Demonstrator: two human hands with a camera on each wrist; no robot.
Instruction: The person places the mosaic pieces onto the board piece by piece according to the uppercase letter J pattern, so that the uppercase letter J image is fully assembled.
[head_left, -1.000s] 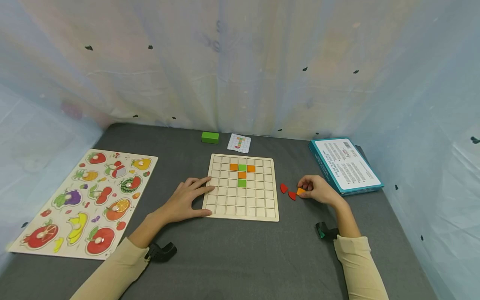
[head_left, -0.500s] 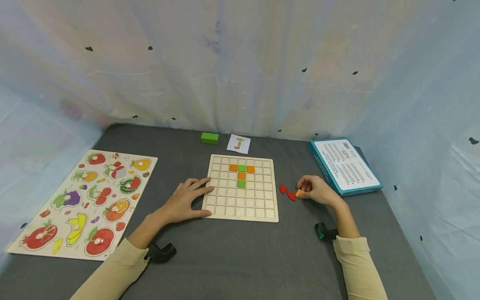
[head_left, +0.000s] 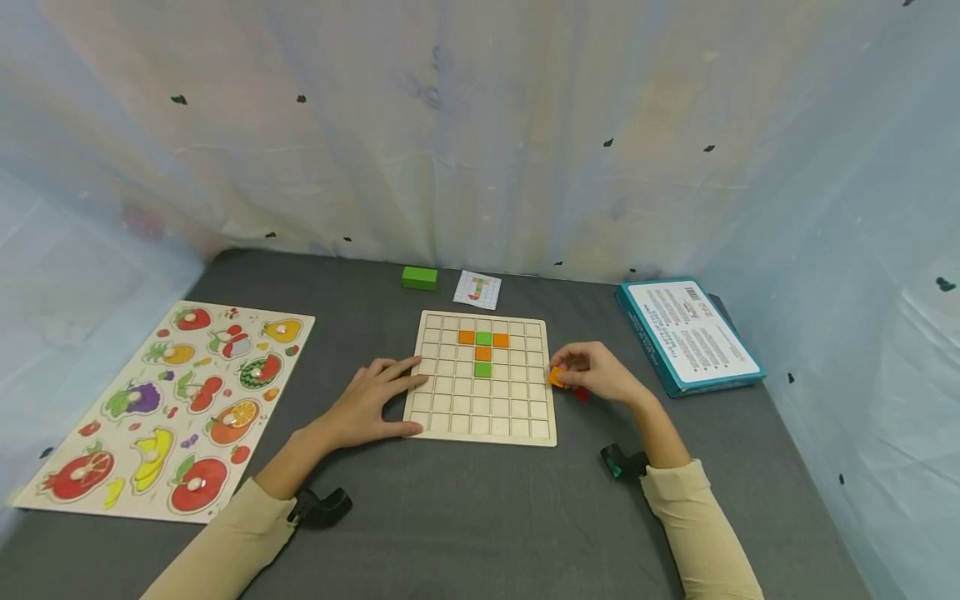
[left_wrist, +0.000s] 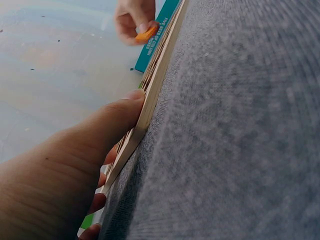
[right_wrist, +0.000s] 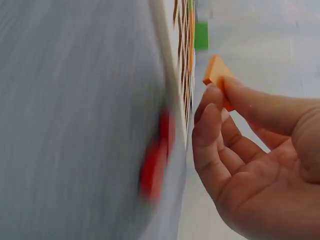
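Beige sleeves [head_left: 705,533] with folded cuffs came nearest, over a grey woven cloth [head_left: 480,525]. The left hand [head_left: 371,400] lay spread and unclenched, its thumb on the near corner of a pale wooden board [head_left: 480,407] and its fingertips along the side rim. To its left lay a smooth fruit puzzle [head_left: 138,507] with round knobs.

The right hand [head_left: 596,372] pinched a flat, crisp-edged orange tile [right_wrist: 217,77] between thumb and fingertips, just above the board's right rim. Below that hand, on the cloth, lay two red pieces [right_wrist: 152,172], blurred in its wrist view. Farther out between the hands, five square tiles [head_left: 483,369], three orange and two green, formed a T in the board's shallow square cells.

Beyond the right hand sat a teal box [head_left: 693,333]; beyond the left, a green oblong block [head_left: 419,278] and a paper card [head_left: 477,290]. Behind everything hung a wrinkled, milky curtain [head_left: 487,125].
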